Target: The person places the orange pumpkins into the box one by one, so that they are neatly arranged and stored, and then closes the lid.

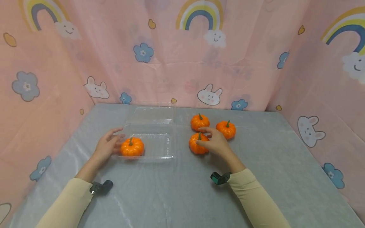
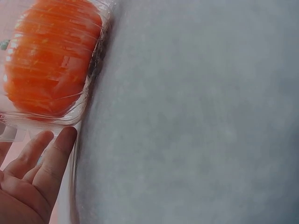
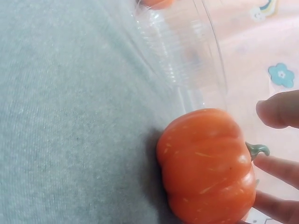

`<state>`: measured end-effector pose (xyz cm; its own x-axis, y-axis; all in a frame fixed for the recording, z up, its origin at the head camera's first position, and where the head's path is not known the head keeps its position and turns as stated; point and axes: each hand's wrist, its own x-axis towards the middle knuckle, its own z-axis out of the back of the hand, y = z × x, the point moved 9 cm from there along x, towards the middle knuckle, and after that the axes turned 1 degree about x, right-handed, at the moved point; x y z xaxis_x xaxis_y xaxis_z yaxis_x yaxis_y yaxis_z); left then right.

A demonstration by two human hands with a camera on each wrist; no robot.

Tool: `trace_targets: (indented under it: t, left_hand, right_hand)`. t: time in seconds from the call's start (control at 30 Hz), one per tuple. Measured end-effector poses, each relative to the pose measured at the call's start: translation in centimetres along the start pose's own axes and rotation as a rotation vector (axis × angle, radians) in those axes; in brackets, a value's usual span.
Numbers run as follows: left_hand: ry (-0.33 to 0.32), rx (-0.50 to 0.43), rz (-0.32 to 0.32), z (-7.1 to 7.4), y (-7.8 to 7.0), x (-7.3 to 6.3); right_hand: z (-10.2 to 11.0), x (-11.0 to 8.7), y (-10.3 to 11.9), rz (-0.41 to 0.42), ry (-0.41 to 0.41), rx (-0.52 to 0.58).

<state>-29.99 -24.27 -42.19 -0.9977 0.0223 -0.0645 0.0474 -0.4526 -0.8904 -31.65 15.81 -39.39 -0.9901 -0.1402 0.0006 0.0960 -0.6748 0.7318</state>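
Well, front loose pumpkin: stem pointed up, long way lay flat.
Right hand: wide around it.
Left hand: loose, touched clear plastic box.

A ribbed orange pumpkin sits left in a clear rectangular plastic container on a grey cloth-covered surface; at right, a second pumpkin fronts a third pumpkin, a fourth pumpkin rightmost.

Cream sleeves, black wrist cameras, one green-faced
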Motion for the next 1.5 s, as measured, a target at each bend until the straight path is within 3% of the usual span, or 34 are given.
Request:
trace_targets:
  t: [1.5]
  left_hand:
    - [0.000, -0.014, -0.012, 0.1, 0.2, 0.1]
  right_hand:
    - [-1.0, 0.6, -0.9, 0.018, 0.056, -0.007]
